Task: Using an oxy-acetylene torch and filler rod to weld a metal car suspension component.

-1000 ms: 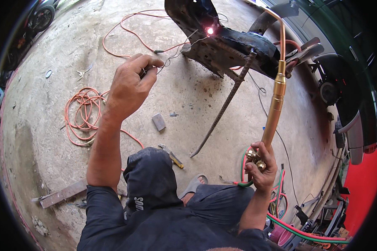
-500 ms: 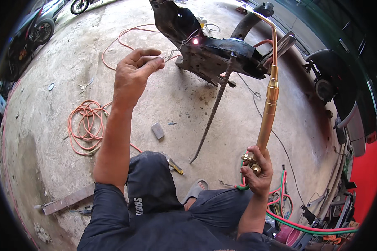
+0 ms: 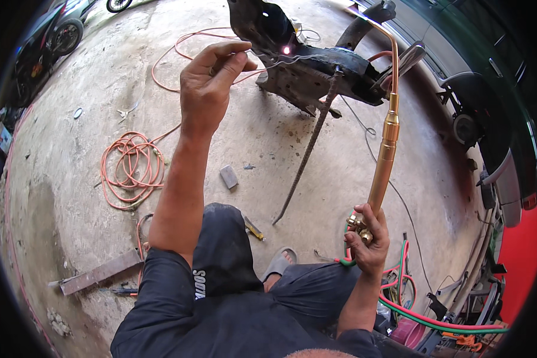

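Note:
My left hand (image 3: 207, 83) pinches a thin bent wire (image 3: 280, 61) between thumb and fingertips. The wire stretches right, across the front of a dark, rusty metal bracket (image 3: 304, 76). A small pinkish-white spot (image 3: 286, 50) glows on the bracket. My right hand (image 3: 371, 243) is wrapped round the brass valve end of a gas torch (image 3: 383, 164), held upright. Its curved copper neck bends left at the top, where the tip is bright beside a short pipe (image 3: 364, 27) on the bracket. A ribbed steel bar (image 3: 309, 143) slants from the bracket down to the floor.
A coiled orange hose (image 3: 128, 173) lies on the concrete at left, near a steel bar stock piece (image 3: 101, 273). A grey block (image 3: 228, 176) and a yellow-handled tool (image 3: 254, 230) lie between. Red and green hoses (image 3: 441, 325) run at lower right. A green vehicle (image 3: 489, 77) stands right.
My left hand has moved right and up, and the wire now reaches farther right across the bracket. My right hand keeps the torch in nearly the same place. The view has shifted slightly.

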A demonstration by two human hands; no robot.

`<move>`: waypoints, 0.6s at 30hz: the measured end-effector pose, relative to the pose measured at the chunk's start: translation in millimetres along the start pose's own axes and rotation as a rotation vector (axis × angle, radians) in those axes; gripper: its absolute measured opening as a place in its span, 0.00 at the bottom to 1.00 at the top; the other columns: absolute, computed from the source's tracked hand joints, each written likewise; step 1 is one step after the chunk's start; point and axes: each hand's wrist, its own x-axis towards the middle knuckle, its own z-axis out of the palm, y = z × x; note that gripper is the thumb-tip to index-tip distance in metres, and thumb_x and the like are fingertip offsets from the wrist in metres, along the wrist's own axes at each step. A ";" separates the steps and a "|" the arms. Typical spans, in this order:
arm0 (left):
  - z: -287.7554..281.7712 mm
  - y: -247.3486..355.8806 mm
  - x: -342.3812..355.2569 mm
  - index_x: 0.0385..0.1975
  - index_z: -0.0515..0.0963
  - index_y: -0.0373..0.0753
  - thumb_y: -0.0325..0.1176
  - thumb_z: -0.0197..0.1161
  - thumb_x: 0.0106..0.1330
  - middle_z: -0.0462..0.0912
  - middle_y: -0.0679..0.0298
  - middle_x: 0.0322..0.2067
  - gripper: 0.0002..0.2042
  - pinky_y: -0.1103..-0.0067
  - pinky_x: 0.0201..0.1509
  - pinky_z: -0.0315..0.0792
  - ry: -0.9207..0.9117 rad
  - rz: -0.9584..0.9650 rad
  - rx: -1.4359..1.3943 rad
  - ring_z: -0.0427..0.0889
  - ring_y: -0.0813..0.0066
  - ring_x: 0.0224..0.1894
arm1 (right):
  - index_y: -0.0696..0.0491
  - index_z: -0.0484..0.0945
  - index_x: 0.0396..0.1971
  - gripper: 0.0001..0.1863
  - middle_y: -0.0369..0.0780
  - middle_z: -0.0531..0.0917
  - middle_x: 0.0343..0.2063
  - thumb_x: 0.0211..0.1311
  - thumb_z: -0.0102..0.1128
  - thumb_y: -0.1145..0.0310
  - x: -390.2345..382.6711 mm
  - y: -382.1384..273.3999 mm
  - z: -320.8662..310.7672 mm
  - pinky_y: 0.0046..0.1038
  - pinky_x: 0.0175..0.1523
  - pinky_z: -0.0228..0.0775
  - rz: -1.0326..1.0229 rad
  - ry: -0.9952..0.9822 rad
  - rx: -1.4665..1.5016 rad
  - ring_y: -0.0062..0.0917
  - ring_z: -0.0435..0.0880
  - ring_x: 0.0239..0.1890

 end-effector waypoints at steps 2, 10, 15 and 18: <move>1.4 -1.1 0.8 0.55 0.83 0.32 0.24 0.58 0.79 0.91 0.58 0.42 0.11 0.82 0.45 0.82 -0.038 0.063 0.007 0.88 0.79 0.40 | 0.53 0.77 0.69 0.38 0.44 0.77 0.57 0.57 0.78 0.80 -0.9 1.2 -0.3 0.23 0.46 0.80 0.007 0.017 -0.016 0.23 0.81 0.46; 9.9 -12.4 -4.4 0.64 0.78 0.38 0.30 0.50 0.84 0.90 0.60 0.52 0.15 0.86 0.37 0.76 -0.070 0.078 0.336 0.76 0.88 0.29 | 0.53 0.78 0.68 0.38 0.45 0.79 0.56 0.55 0.79 0.80 0.3 8.0 -2.2 0.24 0.44 0.82 0.000 0.017 -0.020 0.24 0.82 0.46; -7.6 -37.7 -31.1 0.63 0.79 0.40 0.37 0.52 0.84 0.91 0.62 0.39 0.16 0.76 0.34 0.75 -0.074 -0.180 0.583 0.77 0.79 0.26 | 0.54 0.79 0.67 0.37 0.45 0.79 0.56 0.54 0.80 0.81 2.1 8.5 -1.8 0.25 0.44 0.83 0.003 0.005 -0.061 0.27 0.84 0.46; -25.2 -62.1 -39.5 0.53 0.82 0.38 0.45 0.52 0.84 0.91 0.54 0.36 0.18 0.66 0.38 0.77 -0.154 -0.348 0.900 0.84 0.60 0.30 | 0.53 0.79 0.67 0.38 0.45 0.79 0.55 0.54 0.79 0.81 3.6 8.4 -1.7 0.25 0.44 0.83 0.008 0.007 -0.058 0.27 0.84 0.46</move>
